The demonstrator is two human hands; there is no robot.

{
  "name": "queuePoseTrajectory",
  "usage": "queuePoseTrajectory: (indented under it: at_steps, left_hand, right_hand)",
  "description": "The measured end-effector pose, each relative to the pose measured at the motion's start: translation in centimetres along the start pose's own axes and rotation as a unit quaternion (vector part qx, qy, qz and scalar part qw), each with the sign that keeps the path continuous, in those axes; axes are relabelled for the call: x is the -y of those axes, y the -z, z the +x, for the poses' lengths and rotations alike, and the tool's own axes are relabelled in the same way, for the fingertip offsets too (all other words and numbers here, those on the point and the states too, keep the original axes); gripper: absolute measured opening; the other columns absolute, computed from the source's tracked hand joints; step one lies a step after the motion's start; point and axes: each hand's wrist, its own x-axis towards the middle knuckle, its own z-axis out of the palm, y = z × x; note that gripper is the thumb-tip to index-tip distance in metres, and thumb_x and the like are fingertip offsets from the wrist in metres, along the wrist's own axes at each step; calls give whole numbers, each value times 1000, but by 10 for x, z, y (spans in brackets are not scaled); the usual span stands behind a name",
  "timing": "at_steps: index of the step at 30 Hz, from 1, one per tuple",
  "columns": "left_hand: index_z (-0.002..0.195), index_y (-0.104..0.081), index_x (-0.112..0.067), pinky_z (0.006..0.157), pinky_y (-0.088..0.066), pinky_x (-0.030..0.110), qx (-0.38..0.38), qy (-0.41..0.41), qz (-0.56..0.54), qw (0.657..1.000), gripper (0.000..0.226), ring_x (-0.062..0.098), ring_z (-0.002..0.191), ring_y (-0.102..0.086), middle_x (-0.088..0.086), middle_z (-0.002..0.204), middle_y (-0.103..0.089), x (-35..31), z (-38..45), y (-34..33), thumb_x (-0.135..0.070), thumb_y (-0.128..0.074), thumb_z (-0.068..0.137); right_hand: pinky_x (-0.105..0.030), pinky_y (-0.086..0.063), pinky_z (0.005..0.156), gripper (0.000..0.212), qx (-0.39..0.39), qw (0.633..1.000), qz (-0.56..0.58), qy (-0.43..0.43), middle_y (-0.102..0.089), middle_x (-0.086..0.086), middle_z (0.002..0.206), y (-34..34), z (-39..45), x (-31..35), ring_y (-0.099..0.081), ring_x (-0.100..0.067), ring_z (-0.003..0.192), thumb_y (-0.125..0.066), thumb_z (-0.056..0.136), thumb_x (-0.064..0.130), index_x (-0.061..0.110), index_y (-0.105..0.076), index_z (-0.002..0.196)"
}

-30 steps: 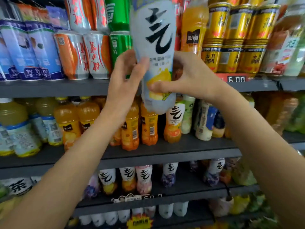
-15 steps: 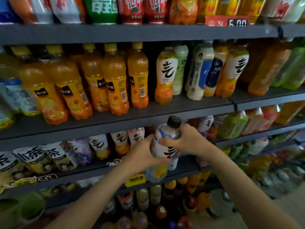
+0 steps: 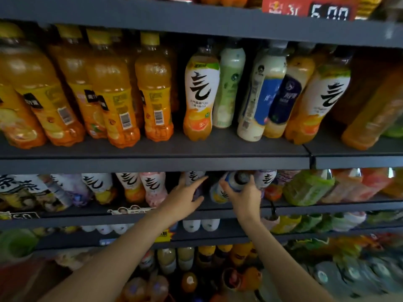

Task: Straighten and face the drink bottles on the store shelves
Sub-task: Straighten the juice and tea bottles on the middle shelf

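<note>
At centre frame, a person's right hand [image 3: 244, 196] grips a black-capped bottle [image 3: 234, 182], tilted at the lower shelf [image 3: 218, 214] front, while the left hand [image 3: 185, 198], fingers extended, touches a neighbouring white-labelled bottle [image 3: 193, 177].

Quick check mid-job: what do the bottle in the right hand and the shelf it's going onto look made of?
Bottle: probably plastic under a glossy printed wrap, with a dark cap; the right hand hides much of it. Shelf: likely painted metal, matte dark grey, judging by its thin flat front lip.
</note>
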Motion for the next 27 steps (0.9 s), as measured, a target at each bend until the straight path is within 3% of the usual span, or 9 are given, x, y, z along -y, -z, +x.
queuePoseTrajectory:
  at_steps: [2, 4, 9, 13, 17, 19, 21, 23, 27]
  left_hand:
    - [146, -24, -33, 100, -32, 25, -37, 27, 1, 999, 58, 29, 132, -37, 11, 152, -13, -3, 9, -4, -24, -51, 95]
    - [145, -29, -29, 99, -34, 29, -62, 53, 11, 997, 56, 31, 129, -38, 12, 148, -20, -2, 16, -8, -20, -52, 94]
    - [145, -31, -25, 102, -31, 30, -63, 67, 1, 996, 59, 32, 134, -32, 12, 150, -20, 1, 22, -11, -13, -55, 92]
    - [144, -31, -27, 102, -33, 32, -67, 64, 2, 996, 61, 31, 136, -29, 10, 151, -19, 6, 19, -9, -12, -56, 90]
    - [146, -25, -34, 97, -38, 31, -59, 31, 12, 998, 65, 26, 139, -25, 5, 154, -12, 11, 14, -10, -9, -51, 92]
    - [146, -25, -36, 92, -41, 32, -42, 36, 31, 998, 64, 28, 134, -33, 4, 153, -11, 9, 13, -11, -11, -49, 92]
    - [142, -35, -31, 90, -44, 34, -4, 60, 96, 994, 54, 30, 124, -46, 7, 150, -21, 4, 9, -10, -16, -49, 92]
    - [128, -53, -26, 87, -47, 34, 26, 46, 160, 986, 37, 28, 111, -55, 7, 135, -49, -7, 1, -1, -20, -48, 92]
    - [103, -67, -21, 71, -49, 34, -64, -89, 71, 991, 20, 21, 83, -65, 1, 89, -70, -37, -12, 36, -20, -53, 89]
  right_hand:
    - [-47, -51, 87, 86, 15, 1000, 14, 3, -63, -11, 119, -13, 11, -4, -54, -35, 114, -70, 72, 55, 4, -40, 134]
    - [-49, -50, 88, 84, 22, 999, 10, 23, -63, -12, 119, -26, 21, -7, -54, -39, 112, -67, 71, 58, 6, -43, 132]
    - [-46, -42, 98, 58, 85, 996, -3, 23, -58, -17, 126, -53, 50, 2, -48, -38, 121, -71, 81, 37, 6, -55, 127]
    - [-47, -42, 96, 36, 134, 991, -18, 11, -62, -21, 114, -55, 54, 0, -52, -37, 116, -68, 83, 20, 1, -61, 113]
    - [-35, -40, 95, 57, 161, 986, -48, -7, -39, -17, 140, -43, 50, -3, -44, -33, 124, -66, 86, 17, 5, -40, 135]
    - [-31, -39, 93, 63, 177, 983, -54, -7, -40, -17, 141, -34, 48, -3, -45, -31, 123, -66, 86, 15, 4, -32, 139]
    - [-29, -40, 88, 61, 215, 970, -112, -7, -51, -19, 132, -22, 45, -3, -50, -32, 118, -65, 87, 17, 1, -33, 137]
    - [-29, -43, 83, 50, 276, 943, -186, -5, -59, -18, 120, -2, 38, 7, -57, -30, 110, -64, 88, 21, -1, -45, 129]
    - [-27, -59, 68, 16, 339, 939, -47, 38, -70, -18, 85, 52, 17, 68, -69, -26, 73, -65, 88, 16, -1, -67, 87]
